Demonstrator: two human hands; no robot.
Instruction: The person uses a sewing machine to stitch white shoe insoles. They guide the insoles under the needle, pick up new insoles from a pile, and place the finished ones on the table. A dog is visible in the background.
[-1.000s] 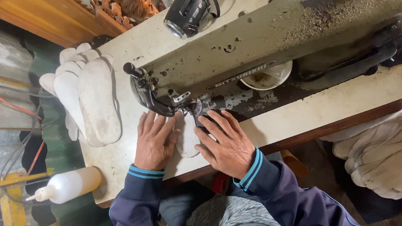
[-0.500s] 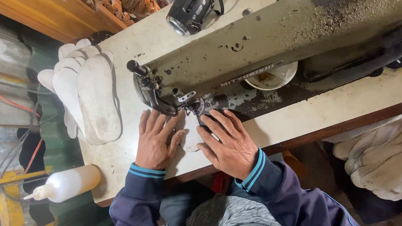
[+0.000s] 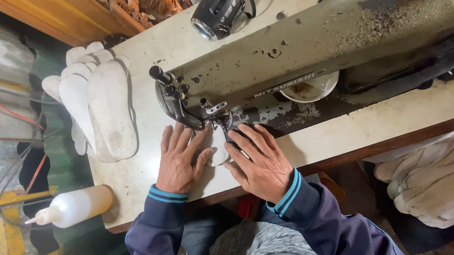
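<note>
The left hand lies flat, fingers spread, on the table with its fingertips pressing the left edge of a small white fabric piece. The right hand lies open too, fingers splayed over the piece's right side. The piece sits between both hands near the table's front edge, under the needle end of a worn grey-green sewing machine. A stack of white insole-shaped pieces overhangs the left edge; a white squeeze bottle lies at the front-left corner.
</note>
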